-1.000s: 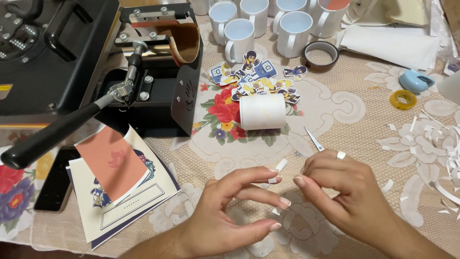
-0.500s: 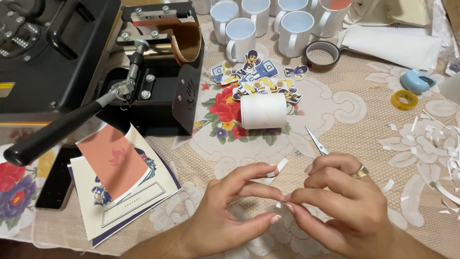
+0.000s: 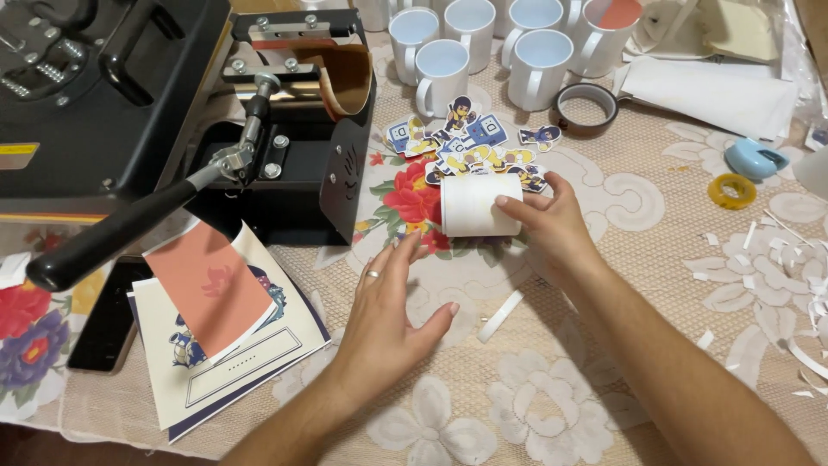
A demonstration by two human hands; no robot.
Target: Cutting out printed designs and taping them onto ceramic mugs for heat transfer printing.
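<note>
Curling around the near end of a white mug point(image 3: 479, 205) that lies on its side, the fingers of the right hand point(image 3: 552, 220) grip it loosely, thumb below and fingertips on top. The left hand point(image 3: 388, 302) lies flat just beside it, fingers spread and slightly lifted, holding nothing. A steady grip would come from closing the right fingers evenly round the mug so it cannot roll. Just beyond the mug lies a heap of cut-out stickers point(image 3: 470, 147); a paper strip point(image 3: 501, 315) lies between the wrists. Farther off stand upright white mugs point(image 3: 483, 39), a tape roll point(image 3: 586, 108), and a black mug press point(image 3: 155, 112) to the left, all on a lace-covered floral tablecloth point(image 3: 655, 259).
</note>
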